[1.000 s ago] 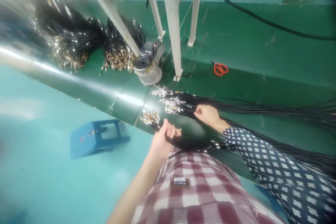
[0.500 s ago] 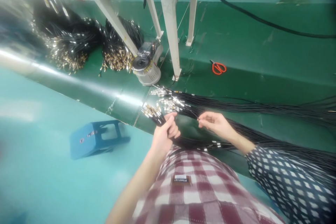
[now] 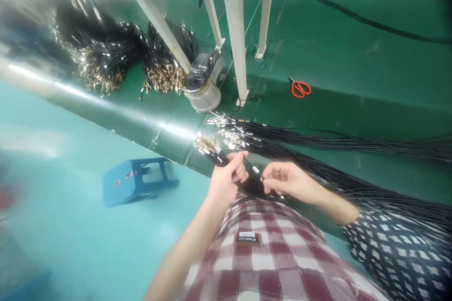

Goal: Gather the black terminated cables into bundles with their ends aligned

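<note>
Left hand (image 3: pixel 228 176): fingers curled closed around a bunch (image 3: pixel 219 156) of black cables, held just above the near edge of the desk (image 3: pixel 353 75). Metal ends, silver and brass-toned, project beyond the thumb in a rough cluster.

Right hand (image 3: pixel 291 182): thumb and forefinger pinched together on a single cable (image 3: pixel 255 169), with a silver sleeve on it showing between the two hands. The tip lies close to the left fingers; whether it touches them cannot be told for blur.

Upper bundle (image 3: pixel 300 139): on the desk, running off to the right, silver ends fanned out at the left. In neither hand.

Lower bundle (image 3: pixel 296 162): on the desk, nearer the person, its ends splayed beside those of the upper bundle. In neither hand.

Status, as judged: part-way. Done: one bunch gathered in the left grip. In hand: one cable, singled out between the fingertips. Left: the two bundles, a good share of the cables in view, lying loose with ends uneven. No tie or band is visible on the held bunch. Count not determinable.

Also present: orange-handled scissors (image 3: pixel 300 88), lying on the desk beyond the bundles; grey device (image 3: pixel 203 98), near the splayed ends; blue stool (image 3: pixel 122 182), on the floor.
</note>
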### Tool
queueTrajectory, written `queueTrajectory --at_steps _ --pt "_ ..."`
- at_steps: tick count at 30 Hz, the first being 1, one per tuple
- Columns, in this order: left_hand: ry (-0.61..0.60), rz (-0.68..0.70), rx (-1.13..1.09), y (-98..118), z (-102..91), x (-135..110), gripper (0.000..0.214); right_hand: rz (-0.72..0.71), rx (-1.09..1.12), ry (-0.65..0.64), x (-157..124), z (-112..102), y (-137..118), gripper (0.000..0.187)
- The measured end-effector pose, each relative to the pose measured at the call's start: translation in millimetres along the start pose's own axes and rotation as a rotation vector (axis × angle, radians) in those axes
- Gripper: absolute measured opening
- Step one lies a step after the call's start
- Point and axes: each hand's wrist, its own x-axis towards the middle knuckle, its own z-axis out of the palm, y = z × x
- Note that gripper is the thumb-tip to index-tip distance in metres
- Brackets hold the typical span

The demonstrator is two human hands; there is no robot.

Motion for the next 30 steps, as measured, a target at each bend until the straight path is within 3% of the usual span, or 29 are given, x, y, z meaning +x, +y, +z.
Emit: queueTrajectory --at_steps 2,6,13,16,20,22,24,28,30 --pt "0.007 -0.020 0.016 1 -1.0 1 0.021 -0.011 -0.160 0.022 3 1 -6 0.029" --pt "0.040 -0.035 0.037 1 -1.1 3 0.025 -0.179 -0.382 0.192 12 16 -18 0.025" --pt "0.060 -0.049 -0.069 0 -11.8 4 0.020 -0.048 -0.699 -0.035 -18 4 19 0.023" --pt "0.045 -0.051 -0.078 -3 -14.3 4 0.020 -0.070 -0.662 0.031 -20 10 19 0.022" --pt "0.041 -0.068 -0.047 -2 -12.6 0 0.031 -0.150 -0.568 0.078 -1 30 1 0.032" --pt "0.055 -0.099 -0.023 -1 -12.8 -1 0.031 -0.161 -0.555 0.011 12 26 -2 0.035" --pt "0.064 -0.116 -0.031 -1 -14.9 0 0.035 -0.108 -0.570 -0.004 30 9 3 0.034" --pt "0.069 -0.101 -0.087 -3 -22.1 3 0.051 0.034 -0.850 0.403 78 -37 28 0.020" --pt "0.086 -0.092 -0.097 -4 -25.0 3 0.053 0.051 -0.906 0.501 98 -52 40 0.014"
